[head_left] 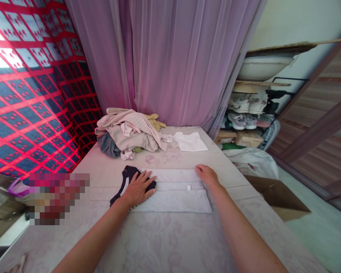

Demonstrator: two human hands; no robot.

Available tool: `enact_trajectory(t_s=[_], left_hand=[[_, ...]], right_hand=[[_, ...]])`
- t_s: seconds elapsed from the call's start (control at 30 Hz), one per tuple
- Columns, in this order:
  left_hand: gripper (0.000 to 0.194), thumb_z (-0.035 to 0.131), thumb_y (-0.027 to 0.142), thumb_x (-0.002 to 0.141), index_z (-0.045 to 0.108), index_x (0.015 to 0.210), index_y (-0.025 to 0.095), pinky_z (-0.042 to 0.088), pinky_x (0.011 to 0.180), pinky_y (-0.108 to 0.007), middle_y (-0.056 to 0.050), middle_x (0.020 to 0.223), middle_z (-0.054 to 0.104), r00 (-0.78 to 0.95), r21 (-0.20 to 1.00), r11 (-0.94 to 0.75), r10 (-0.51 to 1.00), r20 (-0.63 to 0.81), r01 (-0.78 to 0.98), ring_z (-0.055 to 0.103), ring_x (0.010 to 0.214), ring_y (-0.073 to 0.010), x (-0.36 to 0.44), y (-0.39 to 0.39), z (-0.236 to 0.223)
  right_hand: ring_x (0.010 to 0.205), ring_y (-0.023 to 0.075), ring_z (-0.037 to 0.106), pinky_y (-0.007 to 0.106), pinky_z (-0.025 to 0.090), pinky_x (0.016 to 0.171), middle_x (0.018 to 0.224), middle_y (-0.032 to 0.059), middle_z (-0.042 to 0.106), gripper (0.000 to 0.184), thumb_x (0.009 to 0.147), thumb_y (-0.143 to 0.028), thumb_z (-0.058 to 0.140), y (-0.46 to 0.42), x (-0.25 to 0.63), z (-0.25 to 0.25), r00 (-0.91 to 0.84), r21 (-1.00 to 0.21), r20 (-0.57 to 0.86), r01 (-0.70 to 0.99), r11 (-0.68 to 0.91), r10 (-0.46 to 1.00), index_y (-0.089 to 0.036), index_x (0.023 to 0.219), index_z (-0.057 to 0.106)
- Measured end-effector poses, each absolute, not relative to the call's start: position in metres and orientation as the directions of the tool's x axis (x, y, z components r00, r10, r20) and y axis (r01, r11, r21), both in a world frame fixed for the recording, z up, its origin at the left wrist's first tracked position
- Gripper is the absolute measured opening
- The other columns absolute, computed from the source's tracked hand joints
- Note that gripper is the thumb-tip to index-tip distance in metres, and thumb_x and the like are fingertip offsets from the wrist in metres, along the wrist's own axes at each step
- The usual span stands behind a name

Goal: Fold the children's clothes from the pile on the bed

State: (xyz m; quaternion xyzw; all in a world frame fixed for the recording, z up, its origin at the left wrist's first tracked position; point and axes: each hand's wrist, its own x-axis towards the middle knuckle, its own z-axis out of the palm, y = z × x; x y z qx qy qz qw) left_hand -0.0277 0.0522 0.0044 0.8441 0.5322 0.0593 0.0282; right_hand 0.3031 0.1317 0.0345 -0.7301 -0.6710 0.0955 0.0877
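A white garment [173,193] with a dark navy collar and sleeve [127,175] lies folded flat on the bed [159,242]. My left hand [138,187] rests flat on its dark end, fingers spread. My right hand [207,175] lies on the garment's far right corner, fingers stretched out and pressing the cloth. A small white tag [188,187] shows near the garment's middle right.
A heap of unfolded clothes [127,134] sits at the far end of the bed, with a folded white cloth [190,142] beside it. Pink curtains [170,60] hang behind. A shoe rack [250,113], a cardboard box [278,197] and a white bag [252,161] stand to the right.
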Motion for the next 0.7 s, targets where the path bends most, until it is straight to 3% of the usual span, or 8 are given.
enact_trajectory(t_s=[0.2,0.43,0.57,0.7], left_hand=[[0.058,0.031,0.060,0.089,0.038,0.139,0.033,0.017,0.111,-0.051,-0.004,0.149,0.034,0.423,0.094,-0.433,0.900,0.109,0.897,0.028,0.137,-0.0272,-0.028,0.053,0.001],[0.060,0.032,0.057,0.090,0.036,0.141,0.026,0.018,0.112,-0.049,-0.007,0.149,0.033,0.417,0.127,-0.427,0.904,0.096,0.895,0.027,0.138,-0.0267,-0.026,0.051,0.008],[0.047,0.031,0.046,0.094,0.046,0.135,0.029,0.017,0.112,-0.048,-0.003,0.145,0.041,0.416,0.110,-0.430,0.900,0.131,0.896,0.031,0.135,-0.0248,-0.025,0.050,0.010],[0.043,0.029,0.040,0.095,0.049,0.133,0.029,0.019,0.112,-0.047,-0.001,0.143,0.044,0.409,0.100,-0.421,0.904,0.122,0.901,0.034,0.134,-0.0235,-0.025,0.047,0.009]], right_hand=[[0.089,0.0165,0.063,0.022,0.040,0.066,0.102,0.0024,0.070,0.034,0.086,-0.032,0.038,0.136,0.310,0.036,0.123,-0.252,-0.079,0.958,-0.139,0.989,-0.026,0.094,0.071],[0.088,0.0210,0.065,0.026,0.043,0.067,0.095,0.0073,0.072,0.037,0.083,-0.048,0.045,0.144,0.301,0.039,0.145,-0.236,-0.154,0.955,-0.179,0.977,-0.023,0.085,0.074],[0.090,0.0215,0.065,0.026,0.044,0.068,0.097,0.0083,0.071,0.028,0.079,-0.036,0.051,0.150,0.296,0.042,0.190,-0.237,-0.162,0.945,-0.225,0.968,-0.023,0.088,0.074],[0.093,0.0227,0.064,0.029,0.046,0.071,0.103,0.0104,0.070,0.032,0.079,-0.031,0.047,0.152,0.301,0.042,0.259,-0.235,-0.144,0.929,-0.287,0.955,-0.022,0.096,0.072]])
